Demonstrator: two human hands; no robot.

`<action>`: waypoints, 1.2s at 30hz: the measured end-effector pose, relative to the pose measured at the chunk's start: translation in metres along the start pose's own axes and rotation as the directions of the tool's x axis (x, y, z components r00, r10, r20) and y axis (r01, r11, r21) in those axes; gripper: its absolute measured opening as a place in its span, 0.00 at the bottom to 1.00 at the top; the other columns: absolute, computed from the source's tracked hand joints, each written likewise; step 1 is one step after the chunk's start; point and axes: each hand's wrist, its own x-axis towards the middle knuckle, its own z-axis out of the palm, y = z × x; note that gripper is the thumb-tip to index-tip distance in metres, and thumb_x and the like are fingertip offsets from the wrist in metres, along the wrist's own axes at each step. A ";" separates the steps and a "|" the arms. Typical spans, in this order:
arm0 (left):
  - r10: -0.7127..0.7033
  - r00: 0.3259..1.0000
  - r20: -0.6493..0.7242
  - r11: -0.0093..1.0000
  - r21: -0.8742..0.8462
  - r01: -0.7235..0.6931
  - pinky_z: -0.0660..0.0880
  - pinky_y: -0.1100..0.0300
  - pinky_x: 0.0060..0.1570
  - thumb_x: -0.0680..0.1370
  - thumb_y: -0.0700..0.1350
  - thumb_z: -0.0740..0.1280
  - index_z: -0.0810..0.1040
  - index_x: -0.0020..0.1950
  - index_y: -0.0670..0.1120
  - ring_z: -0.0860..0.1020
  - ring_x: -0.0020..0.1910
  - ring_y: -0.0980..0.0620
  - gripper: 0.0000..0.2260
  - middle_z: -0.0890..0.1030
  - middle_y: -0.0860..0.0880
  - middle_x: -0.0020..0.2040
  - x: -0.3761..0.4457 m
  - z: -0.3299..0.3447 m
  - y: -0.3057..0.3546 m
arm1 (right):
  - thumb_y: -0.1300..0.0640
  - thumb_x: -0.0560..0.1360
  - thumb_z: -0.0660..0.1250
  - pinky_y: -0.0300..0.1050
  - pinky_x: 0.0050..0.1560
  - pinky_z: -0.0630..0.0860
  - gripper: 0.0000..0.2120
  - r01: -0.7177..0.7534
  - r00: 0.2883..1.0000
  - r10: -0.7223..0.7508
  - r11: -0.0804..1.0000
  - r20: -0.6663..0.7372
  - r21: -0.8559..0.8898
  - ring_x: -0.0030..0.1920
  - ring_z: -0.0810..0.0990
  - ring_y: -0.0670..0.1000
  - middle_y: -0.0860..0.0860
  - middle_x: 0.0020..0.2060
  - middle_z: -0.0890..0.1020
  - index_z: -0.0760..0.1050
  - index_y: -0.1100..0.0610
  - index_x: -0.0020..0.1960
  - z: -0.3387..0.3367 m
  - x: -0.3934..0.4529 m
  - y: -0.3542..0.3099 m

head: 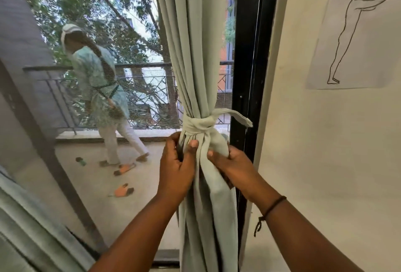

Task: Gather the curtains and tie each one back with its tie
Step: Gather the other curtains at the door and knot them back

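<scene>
Left hand grips curtain | right hand grips curtain | one tie, knotted

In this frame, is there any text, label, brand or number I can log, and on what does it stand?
None can be read.
The sheet of paper on the wall carries only a line drawing of a figure, no words.
The curtain, its tie and the wrist band show no lettering.

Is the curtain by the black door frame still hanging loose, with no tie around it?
No, a tie is knotted around the gathered curtain just above both hands.
</scene>
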 end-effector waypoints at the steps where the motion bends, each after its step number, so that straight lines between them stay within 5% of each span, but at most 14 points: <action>1: 0.001 1.000 -0.026 0.999 0.050 0.000 0.71 0.72 0.41 0.75 0.54 0.60 0.71 0.48 0.56 0.78 0.45 0.59 0.05 0.79 0.59 0.44 0.002 0.000 -0.001 | 0.40 0.73 0.65 0.38 0.42 0.78 0.13 0.061 0.994 -0.079 0.977 -0.079 -0.204 0.44 0.82 0.46 0.45 0.44 0.83 0.76 0.45 0.52 0.002 0.000 0.002; 3: 0.058 0.995 -0.076 0.983 0.179 -0.044 0.68 0.62 0.37 0.77 0.53 0.55 0.70 0.47 0.50 0.76 0.41 0.51 0.09 0.76 0.58 0.39 0.008 -0.002 -0.005 | 0.28 0.71 0.49 0.45 0.39 0.77 0.30 0.152 0.944 -0.301 0.759 -0.134 -0.633 0.39 0.81 0.48 0.47 0.38 0.82 0.76 0.48 0.55 0.007 -0.002 0.010; 5: 0.152 0.987 -0.049 0.941 0.313 -0.129 0.64 0.57 0.34 0.78 0.53 0.52 0.70 0.47 0.44 0.75 0.38 0.41 0.14 0.74 0.52 0.35 0.015 -0.012 -0.012 | 0.28 0.71 0.35 0.46 0.32 0.76 0.40 0.143 0.889 -0.443 0.508 -0.115 -0.850 0.34 0.80 0.52 0.50 0.33 0.81 0.76 0.51 0.54 0.007 -0.003 0.014; 9: 0.239 0.965 0.108 0.834 0.486 -0.261 0.69 0.52 0.32 0.76 0.59 0.45 0.71 0.51 0.43 0.76 0.37 0.37 0.24 0.78 0.39 0.37 0.033 -0.031 -0.023 | 0.37 0.79 0.41 0.40 0.19 0.67 0.30 0.117 0.769 -0.630 0.303 -0.106 -0.946 0.21 0.72 0.48 0.47 0.24 0.74 0.75 0.52 0.40 -0.009 0.006 0.027; 13: 0.201 0.959 0.199 0.854 0.443 -0.271 0.63 0.56 0.30 0.77 0.54 0.50 0.71 0.50 0.43 0.76 0.35 0.37 0.18 0.77 0.42 0.34 0.043 -0.025 -0.028 | 0.36 0.78 0.40 0.40 0.26 0.70 0.31 0.092 0.851 -0.502 0.431 -0.154 -0.898 0.26 0.72 0.45 0.45 0.28 0.74 0.76 0.53 0.46 -0.006 0.013 0.026; 16: 0.201 0.947 0.249 0.905 0.322 -0.277 0.63 0.56 0.29 0.76 0.63 0.50 0.69 0.44 0.49 0.73 0.32 0.53 0.19 0.72 0.53 0.32 0.052 -0.034 -0.029 | 0.37 0.77 0.50 0.38 0.35 0.70 0.22 0.203 0.883 -0.452 0.609 -0.125 -0.767 0.34 0.74 0.44 0.46 0.35 0.77 0.74 0.53 0.48 -0.004 0.012 0.007; 19: 0.206 0.959 0.194 0.973 0.063 -0.222 0.70 0.69 0.34 0.74 0.61 0.60 0.71 0.46 0.55 0.75 0.40 0.61 0.11 0.76 0.55 0.41 0.065 -0.045 -0.006 | 0.41 0.75 0.60 0.29 0.36 0.70 0.16 0.418 0.665 -0.677 0.688 -0.317 -0.593 0.37 0.75 0.44 0.47 0.38 0.76 0.72 0.54 0.46 0.003 0.012 -0.047; 21: 0.204 0.964 0.170 0.975 -0.128 -0.184 0.71 0.74 0.38 0.74 0.54 0.63 0.71 0.51 0.56 0.76 0.44 0.66 0.08 0.76 0.55 0.46 0.081 -0.044 0.021 | 0.43 0.74 0.62 0.34 0.37 0.73 0.15 0.532 0.576 -0.739 0.663 -0.348 -0.527 0.38 0.76 0.47 0.51 0.39 0.76 0.72 0.56 0.47 0.012 0.023 -0.093; 25: 0.299 0.946 0.127 0.919 -0.306 -0.249 0.73 0.71 0.42 0.74 0.58 0.63 0.71 0.52 0.57 0.77 0.45 0.64 0.10 0.77 0.55 0.48 0.128 -0.041 0.093 | 0.38 0.72 0.64 0.39 0.38 0.75 0.16 0.550 0.589 -0.734 0.670 -0.337 -0.498 0.39 0.78 0.45 0.46 0.39 0.78 0.72 0.49 0.49 0.040 0.048 -0.171; 30: 0.170 0.983 0.075 0.846 -0.522 -0.107 0.77 0.46 0.54 0.74 0.61 0.64 0.75 0.51 0.53 0.79 0.53 0.50 0.14 0.80 0.47 0.54 0.185 -0.046 0.155 | 0.34 0.71 0.60 0.41 0.29 0.65 0.21 0.474 0.442 -0.794 0.602 -0.417 -0.643 0.27 0.65 0.44 0.45 0.26 0.66 0.63 0.51 0.37 0.063 0.061 -0.220; 34: 0.019 0.969 0.248 0.856 -0.504 0.112 0.77 0.52 0.50 0.76 0.62 0.61 0.71 0.59 0.48 0.78 0.49 0.53 0.21 0.79 0.49 0.53 0.211 -0.047 0.183 | 0.44 0.79 0.55 0.46 0.32 0.66 0.13 0.393 0.416 -0.800 0.587 -0.432 -0.708 0.30 0.72 0.52 0.47 0.29 0.69 0.62 0.54 0.45 0.074 0.075 -0.239; 36: 0.030 0.961 0.275 0.914 -0.397 0.085 0.76 0.50 0.54 0.77 0.65 0.57 0.74 0.62 0.46 0.79 0.52 0.49 0.26 0.80 0.47 0.54 0.214 -0.040 0.188 | 0.46 0.80 0.53 0.50 0.33 0.70 0.12 0.364 0.407 -0.805 0.576 -0.431 -0.732 0.36 0.77 0.60 0.54 0.33 0.75 0.62 0.54 0.50 0.081 0.082 -0.239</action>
